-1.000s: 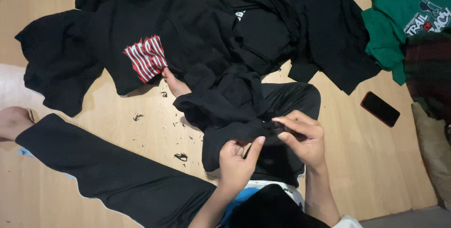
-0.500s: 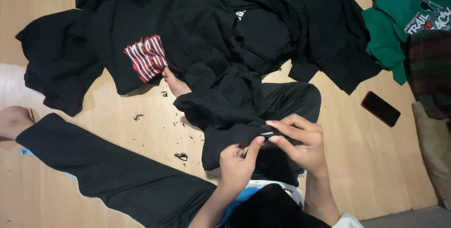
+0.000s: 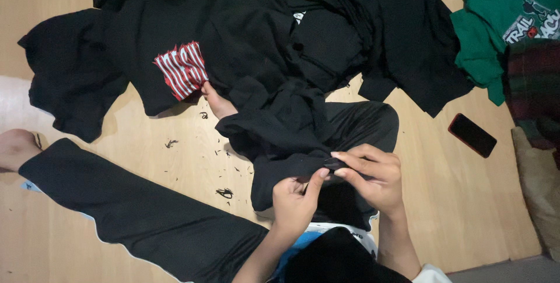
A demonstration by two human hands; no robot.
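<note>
Both hands, left [image 3: 297, 201] and right [image 3: 370, 175], pinched together on an edge of the black garment [image 3: 286, 125] over the lap; black thread scraps [image 3: 224, 192] on the floor [image 3: 443, 201], heaped black shirts [image 3: 245, 32] untouched.

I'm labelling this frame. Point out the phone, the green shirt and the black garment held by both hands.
phone [image 3: 472, 135], head view, middle of its dark screen.
green shirt [image 3: 487, 32], head view, plain green front.
black garment [image 3: 280, 137], head view, bunched fabric above the hands.
</note>
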